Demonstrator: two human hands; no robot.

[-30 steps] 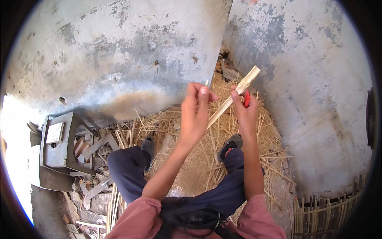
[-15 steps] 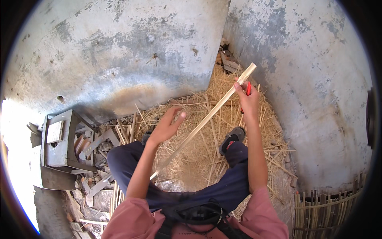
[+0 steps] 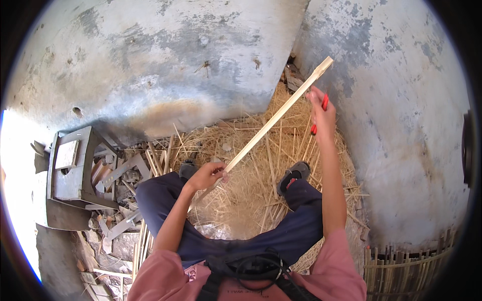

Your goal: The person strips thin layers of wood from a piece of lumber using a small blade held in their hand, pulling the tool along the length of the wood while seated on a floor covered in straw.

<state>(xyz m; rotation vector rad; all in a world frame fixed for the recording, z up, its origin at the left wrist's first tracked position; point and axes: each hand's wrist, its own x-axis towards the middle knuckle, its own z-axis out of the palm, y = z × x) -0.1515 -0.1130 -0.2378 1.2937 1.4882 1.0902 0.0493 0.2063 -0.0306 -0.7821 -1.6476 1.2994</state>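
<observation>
Two hands are working one long bamboo strip (image 3: 273, 120), running diagonally from centre to upper right. The left hand (image 3: 207, 175) is pinching its lower end; the right hand (image 3: 321, 113) is gripping a red-handled knife (image 3: 319, 114) against it. Judged step: shaving; the next stroke calls for steady tension.

Bamboo strip (image 3: 273, 120) between both hands
</observation>
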